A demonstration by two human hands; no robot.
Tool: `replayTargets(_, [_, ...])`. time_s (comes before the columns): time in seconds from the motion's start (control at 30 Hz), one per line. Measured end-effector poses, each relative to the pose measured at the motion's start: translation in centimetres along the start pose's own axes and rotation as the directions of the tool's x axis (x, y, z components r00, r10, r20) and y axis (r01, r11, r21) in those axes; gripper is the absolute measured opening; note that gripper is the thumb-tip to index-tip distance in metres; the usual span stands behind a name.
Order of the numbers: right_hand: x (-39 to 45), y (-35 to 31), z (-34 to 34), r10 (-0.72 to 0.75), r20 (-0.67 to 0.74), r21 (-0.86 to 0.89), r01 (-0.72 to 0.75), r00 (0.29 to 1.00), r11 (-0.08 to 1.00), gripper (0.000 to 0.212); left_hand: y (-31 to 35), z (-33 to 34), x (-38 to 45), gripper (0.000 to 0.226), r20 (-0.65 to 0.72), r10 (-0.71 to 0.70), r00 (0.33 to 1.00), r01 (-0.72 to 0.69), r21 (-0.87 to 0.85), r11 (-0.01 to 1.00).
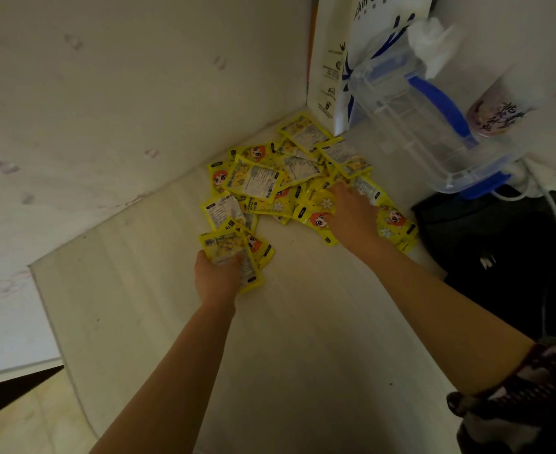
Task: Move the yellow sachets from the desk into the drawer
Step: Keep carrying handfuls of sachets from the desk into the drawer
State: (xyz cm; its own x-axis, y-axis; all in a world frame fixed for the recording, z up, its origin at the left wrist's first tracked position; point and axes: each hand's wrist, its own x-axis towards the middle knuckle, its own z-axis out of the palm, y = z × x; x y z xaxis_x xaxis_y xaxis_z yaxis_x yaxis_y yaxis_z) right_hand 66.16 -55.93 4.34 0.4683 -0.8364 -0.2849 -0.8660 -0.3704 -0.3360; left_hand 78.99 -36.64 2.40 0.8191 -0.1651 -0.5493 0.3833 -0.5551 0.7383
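The head view, the only one, looks down on a pale desk (302, 339) whose far corner, against the wall, carries a loose heap of yellow sachets (289, 181), many overlapping, some face up and some showing their printed backs. By my reading this is the gathering step: the sachets are being collected off the desk, and none can be seen in a drawer, which does not appear in this view at all. The left hand (217, 276) sits at the near edge of the heap, its grip closed around a small sheaf of sachets (234, 253), thumb on top and fingers curled under, so that the packets fan out beyond the knuckles. The right hand (352, 214) lies over the right side of the heap, palm down, fingers spread and bent onto the packets; whether that grip has actually pinched one or only presses on them cannot be told, since the fingertips are buried among the sachets. To the right stand a clear plastic container (411, 119) with blue clips and a white paper bag (335, 60), both just beside the heap. The next move likely calls for closing the right hand on more packets without scattering the rest, then carrying both handfuls to the drawer.
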Motion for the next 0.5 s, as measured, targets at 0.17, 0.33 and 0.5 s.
replayTargets(0.17, [-1.0,0.5,0.3,-0.012,-0.035,-0.028,0.011,0.999,1.0,0.046,-0.2,1.0,0.6,0.038,-0.015,-0.054,0.998,0.051,-0.13,0.99])
replayTargets(0.33, [-1.9,1.1,1.0,-0.021,-0.044,-0.036,0.019,0.999,0.999,0.04,0.0,1.9,1.2,0.034,-0.059,-0.116,0.991,0.1,-0.226,0.969])
replayTargets(0.5, [-2.6,1.6,1.4,-0.014,0.004,0.011,0.014,1.0,1.0,0.038,1.0,2.9,1.4,0.034,-0.059,-0.142,0.988,0.114,-0.345,0.932])
